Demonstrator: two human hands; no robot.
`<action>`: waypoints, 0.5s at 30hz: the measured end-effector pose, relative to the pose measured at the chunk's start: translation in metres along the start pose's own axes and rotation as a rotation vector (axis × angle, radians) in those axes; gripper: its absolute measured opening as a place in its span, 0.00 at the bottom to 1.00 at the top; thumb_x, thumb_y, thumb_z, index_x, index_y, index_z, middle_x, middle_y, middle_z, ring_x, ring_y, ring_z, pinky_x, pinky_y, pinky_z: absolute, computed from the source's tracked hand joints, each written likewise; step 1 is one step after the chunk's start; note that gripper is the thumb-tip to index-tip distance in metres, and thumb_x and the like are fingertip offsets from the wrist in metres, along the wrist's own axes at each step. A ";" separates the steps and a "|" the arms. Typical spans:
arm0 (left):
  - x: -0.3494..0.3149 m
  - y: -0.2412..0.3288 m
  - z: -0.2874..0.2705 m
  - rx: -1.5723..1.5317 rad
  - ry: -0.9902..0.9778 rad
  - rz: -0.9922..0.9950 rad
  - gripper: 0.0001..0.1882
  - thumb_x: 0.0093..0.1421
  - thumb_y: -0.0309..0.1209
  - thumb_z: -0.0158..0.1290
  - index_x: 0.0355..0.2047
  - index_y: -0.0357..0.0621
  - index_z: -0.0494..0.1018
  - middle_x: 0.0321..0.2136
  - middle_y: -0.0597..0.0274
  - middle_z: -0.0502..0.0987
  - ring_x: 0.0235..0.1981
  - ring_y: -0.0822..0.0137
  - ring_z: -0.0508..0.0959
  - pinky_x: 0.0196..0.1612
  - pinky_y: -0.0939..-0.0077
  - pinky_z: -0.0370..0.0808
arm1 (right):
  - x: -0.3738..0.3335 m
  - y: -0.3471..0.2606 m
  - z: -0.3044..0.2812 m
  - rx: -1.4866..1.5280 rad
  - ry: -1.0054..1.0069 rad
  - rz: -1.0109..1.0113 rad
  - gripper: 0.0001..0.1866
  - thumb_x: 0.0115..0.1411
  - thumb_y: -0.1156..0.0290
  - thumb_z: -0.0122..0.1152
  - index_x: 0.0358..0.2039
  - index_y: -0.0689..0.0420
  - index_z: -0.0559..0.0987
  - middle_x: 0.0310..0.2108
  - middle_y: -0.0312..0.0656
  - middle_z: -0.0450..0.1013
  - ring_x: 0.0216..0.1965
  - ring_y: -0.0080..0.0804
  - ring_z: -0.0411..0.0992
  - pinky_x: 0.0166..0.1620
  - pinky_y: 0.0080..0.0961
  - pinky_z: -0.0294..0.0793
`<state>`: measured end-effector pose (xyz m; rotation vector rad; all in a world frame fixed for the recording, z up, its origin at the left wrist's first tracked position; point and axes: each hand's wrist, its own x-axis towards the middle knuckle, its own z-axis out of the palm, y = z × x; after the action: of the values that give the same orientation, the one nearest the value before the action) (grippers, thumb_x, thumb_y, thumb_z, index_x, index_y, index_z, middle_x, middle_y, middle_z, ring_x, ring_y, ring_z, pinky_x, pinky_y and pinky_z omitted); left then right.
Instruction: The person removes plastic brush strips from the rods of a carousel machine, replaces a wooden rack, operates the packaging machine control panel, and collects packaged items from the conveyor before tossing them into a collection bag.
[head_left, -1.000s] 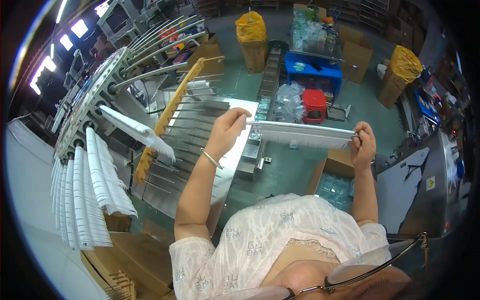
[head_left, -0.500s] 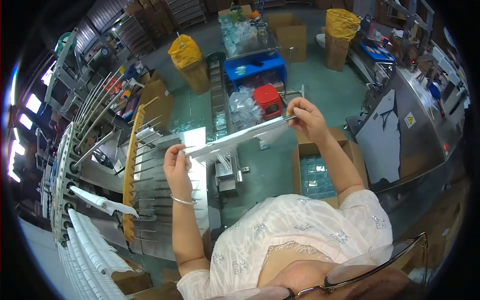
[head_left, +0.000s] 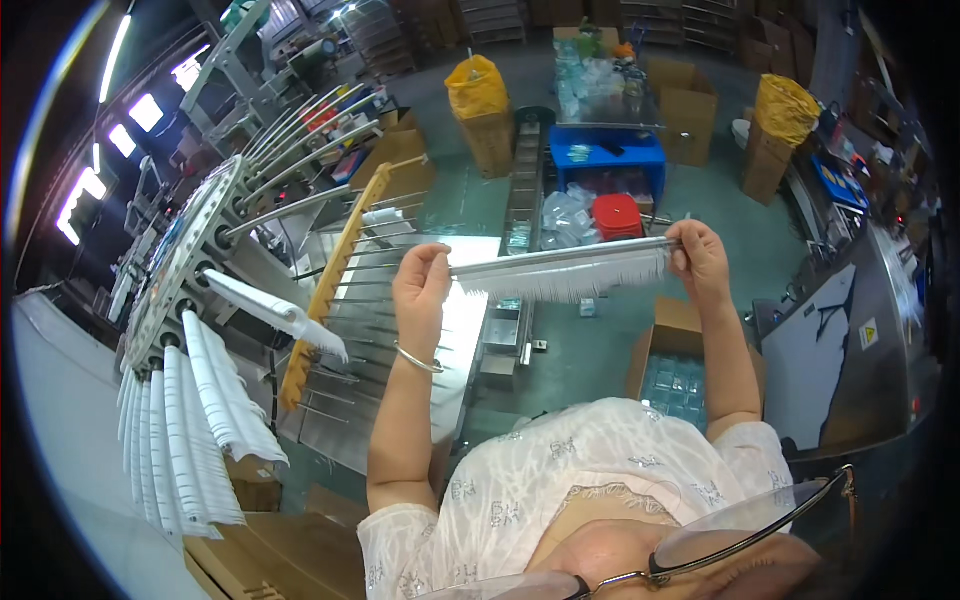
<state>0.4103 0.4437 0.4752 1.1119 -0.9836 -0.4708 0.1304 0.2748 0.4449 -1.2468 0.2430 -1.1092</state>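
My left hand [head_left: 421, 286] pinches one end of a thin metal rod with white film [head_left: 568, 272] hanging from it. My right hand [head_left: 700, 262] grips the other end, so it is held level at arm's length in front of me. The film's lower edge looks jagged, like a fringe. Near my left hand is a yellow bar [head_left: 338, 272] with a row of thin metal rods sticking out. Left of it stands a round machine frame [head_left: 180, 260] with spokes. White film rolls [head_left: 225, 385] hang from its nearer spokes.
A shiny metal table [head_left: 465, 330] lies beneath my left forearm. Beyond are a red stool [head_left: 617, 214], a blue table [head_left: 590, 149] and carton bins with yellow bags [head_left: 476, 88]. An open carton of clear packs [head_left: 677, 384] stands below my right arm; a steel cabinet [head_left: 890, 300] is farther right.
My view has turned left, so the room shifts to the right. Both hands keep hold of the rod, now more level, and the film hangs down with its jagged edge showing.
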 end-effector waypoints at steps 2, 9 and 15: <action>-0.004 0.004 -0.003 -0.026 -0.019 -0.041 0.06 0.55 0.24 0.44 0.34 0.40 0.67 0.19 0.75 0.64 0.18 0.85 0.59 0.20 0.92 0.55 | -0.003 -0.004 0.004 0.059 0.017 -0.010 0.13 0.59 0.64 0.44 0.28 0.61 0.70 0.12 0.31 0.61 0.11 0.14 0.54 0.14 0.10 0.50; 0.000 0.025 0.008 -0.118 0.053 0.121 0.07 0.54 0.22 0.44 0.34 0.39 0.67 0.18 0.71 0.65 0.19 0.81 0.63 0.22 0.88 0.61 | -0.006 -0.021 0.005 0.247 -0.103 0.022 0.12 0.57 0.68 0.41 0.30 0.64 0.67 0.18 0.41 0.69 0.11 0.19 0.60 0.15 0.11 0.57; 0.022 0.071 0.003 0.853 0.397 0.881 0.11 0.50 0.19 0.46 0.35 0.40 0.71 0.16 0.60 0.66 0.17 0.65 0.65 0.22 0.76 0.64 | 0.015 -0.046 0.049 0.381 -0.079 -0.138 0.12 0.57 0.69 0.40 0.32 0.65 0.67 0.19 0.43 0.70 0.11 0.21 0.63 0.15 0.11 0.60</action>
<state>0.4093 0.4548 0.5491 1.2869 -1.2208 0.9313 0.1469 0.2980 0.5070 -0.9731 -0.1131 -1.1583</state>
